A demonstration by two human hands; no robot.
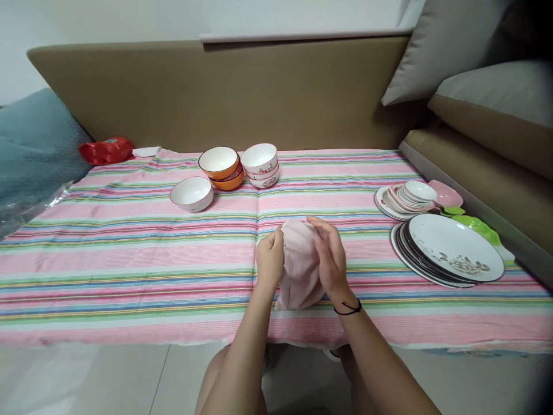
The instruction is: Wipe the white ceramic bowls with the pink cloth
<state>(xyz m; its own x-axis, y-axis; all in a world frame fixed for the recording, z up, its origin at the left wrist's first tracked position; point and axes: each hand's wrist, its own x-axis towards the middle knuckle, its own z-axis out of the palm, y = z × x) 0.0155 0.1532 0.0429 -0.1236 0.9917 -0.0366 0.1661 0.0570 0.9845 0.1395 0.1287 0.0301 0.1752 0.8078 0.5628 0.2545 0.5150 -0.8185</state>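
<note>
A pale pink cloth (299,265) is bunched between my hands near the front edge of the striped tablecloth. My left hand (271,256) is closed in a fist on the cloth's left edge. Curved round the right side of the same cloth, my right hand (332,253) presses it with fingers partly bent; a black cord circles that wrist. The cloth bulges roundly, but whatever it may cover is hidden. Beyond my left hand, a single white bowl (192,195) stands upright by itself.
Orange bowls (219,164) and white flowered bowls (260,164) are stacked at the back. On the right lie a stack of large plates (458,253) and a pile of small dishes (410,199), with a green leaf-shaped dish (479,227) behind. A red plastic bundle (108,151) lies back left.
</note>
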